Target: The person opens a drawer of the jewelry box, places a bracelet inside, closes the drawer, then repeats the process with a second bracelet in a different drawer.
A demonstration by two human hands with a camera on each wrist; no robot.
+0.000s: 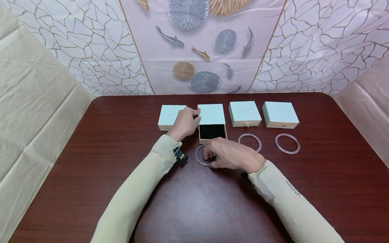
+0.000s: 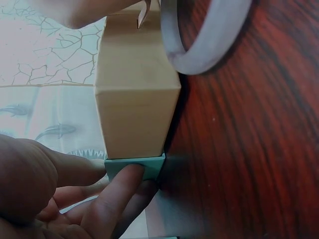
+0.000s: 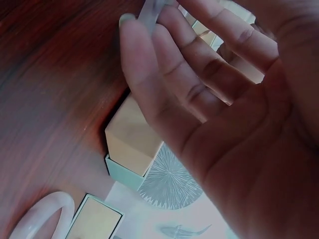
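Left hand point(image 1: 186, 124) grips half-open box point(image 1: 211, 114) by its cover, thumb and fingers at its side. Right hand point(image 1: 232, 153) pinches lilac bangle point(image 2: 189, 63) at its fingertips, near drawer point(image 1: 212, 131). Beyond right hand, rightward: two more bangles point(image 1: 287, 152), two closed boxes point(image 1: 244, 110); third closed box point(image 1: 169, 114) just beside left hand.
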